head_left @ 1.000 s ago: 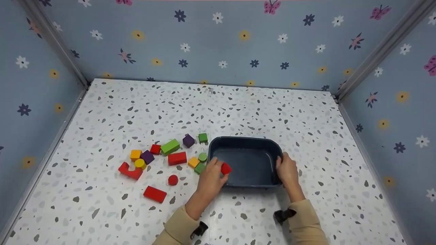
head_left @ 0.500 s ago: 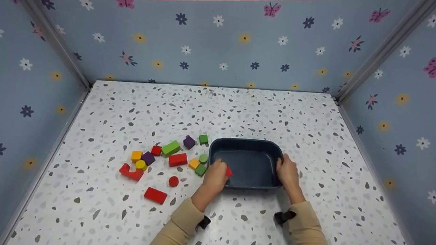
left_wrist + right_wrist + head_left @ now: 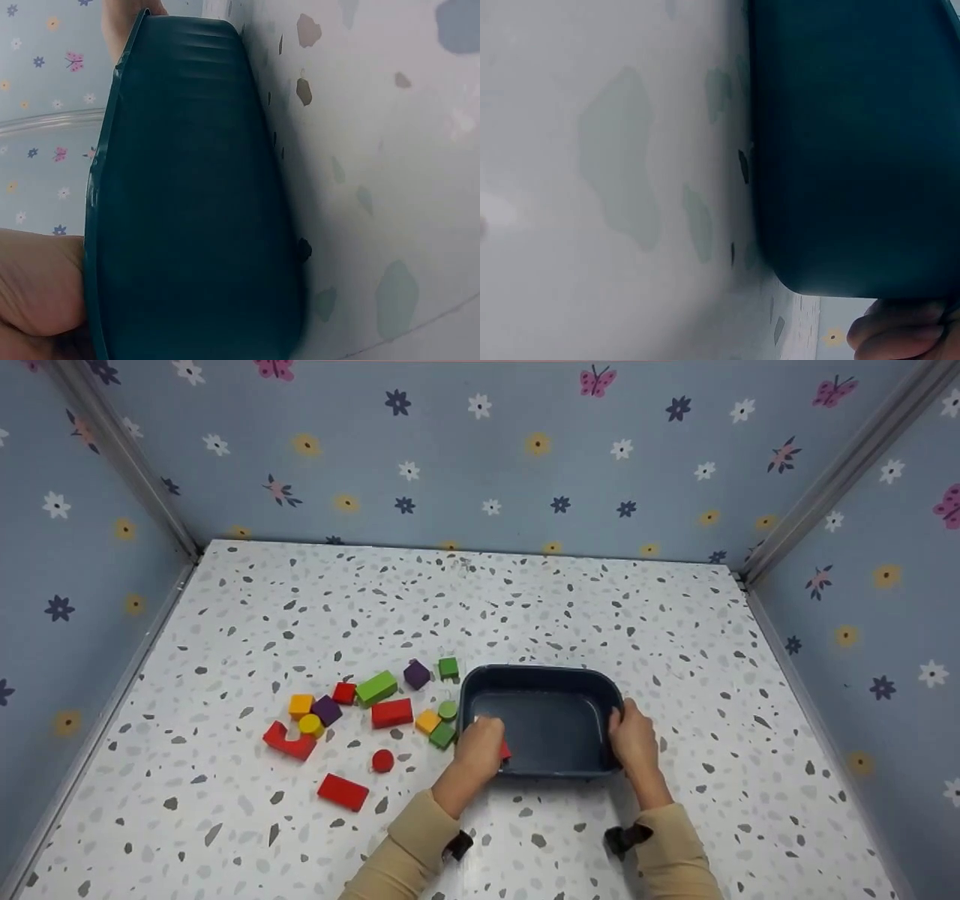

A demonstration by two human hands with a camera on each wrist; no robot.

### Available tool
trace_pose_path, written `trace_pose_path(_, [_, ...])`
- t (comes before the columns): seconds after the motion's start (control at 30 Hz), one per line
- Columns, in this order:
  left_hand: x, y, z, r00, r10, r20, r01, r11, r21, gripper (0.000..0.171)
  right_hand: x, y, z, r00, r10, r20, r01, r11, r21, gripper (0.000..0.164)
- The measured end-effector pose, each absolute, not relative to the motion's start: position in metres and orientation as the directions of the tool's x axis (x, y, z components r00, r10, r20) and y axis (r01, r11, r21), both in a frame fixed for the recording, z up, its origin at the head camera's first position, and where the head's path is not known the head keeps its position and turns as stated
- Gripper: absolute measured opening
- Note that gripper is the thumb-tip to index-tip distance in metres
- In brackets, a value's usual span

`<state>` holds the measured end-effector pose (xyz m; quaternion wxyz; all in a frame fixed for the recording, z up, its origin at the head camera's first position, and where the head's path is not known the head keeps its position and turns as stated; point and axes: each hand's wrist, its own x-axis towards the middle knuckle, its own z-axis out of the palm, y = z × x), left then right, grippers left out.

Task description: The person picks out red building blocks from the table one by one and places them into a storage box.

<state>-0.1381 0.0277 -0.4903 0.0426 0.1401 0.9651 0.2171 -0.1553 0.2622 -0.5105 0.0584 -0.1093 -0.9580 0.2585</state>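
A dark blue rectangular tub [image 3: 555, 720] stands on the speckled table. My left hand [image 3: 480, 751] reaches over its left side with curled fingers. It holds a small red block [image 3: 505, 750], mostly hidden behind the fingers. My right hand [image 3: 634, 736] grips the tub's right rim. In the left wrist view the tub's outer wall [image 3: 187, 187] fills the middle, with part of my left hand [image 3: 37, 285] at the rim. The right wrist view shows the other end of the tub [image 3: 862, 150] and curled fingers [image 3: 896, 334] of my right hand below it.
Left of the tub lie several loose blocks, among them a light green block [image 3: 376, 688], a red block [image 3: 343, 792], a red arch [image 3: 289, 741], a yellow cylinder [image 3: 310, 725] and a purple block [image 3: 417, 674]. Flower-patterned walls [image 3: 480, 457] enclose the table [image 3: 525, 607].
My left hand has turned and shifted slightly right and down at the tub's left side, so less of the red block shows. My right hand stays on the rim.
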Motion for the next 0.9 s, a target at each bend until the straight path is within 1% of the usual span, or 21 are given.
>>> trace_pose_path(0.17, [-0.1384,0.0267,-0.4899,-0.947,0.318,-0.043,0.269,0.861,0.431,0.015,-0.1536,0.2615,-0.5088,-0.968,0.237,0.082,0.163,0.844,-0.511,0.014])
trace_pose_path(0.27, [-0.1389,0.0274,-0.4897,-0.946,0.320,-0.047,0.271,0.863,0.426,0.014,-0.1533,0.2615,-0.5088,-0.968,0.235,0.088,0.158,0.844,-0.512,0.014])
trace_pose_path(0.43, [-0.1405,0.0287,-0.4889,-0.944,0.326,-0.059,0.275,0.870,0.409,0.011,-0.1555,0.2630,-0.5109,-0.970,0.235,0.059,0.175,0.847,-0.503,0.014])
trace_pose_path(0.73, [-0.1439,0.0302,-0.4884,-0.938,0.323,-0.125,0.250,0.880,0.403,0.021,-0.1539,0.2615,-0.5100,-0.970,0.240,0.050,0.184,0.847,-0.499,0.014])
trace_pose_path(0.9, [-0.1462,0.0313,-0.4903,-0.936,0.313,-0.160,0.231,0.891,0.391,0.023,-0.1546,0.2612,-0.5108,-0.970,0.237,0.047,0.182,0.845,-0.503,0.015])
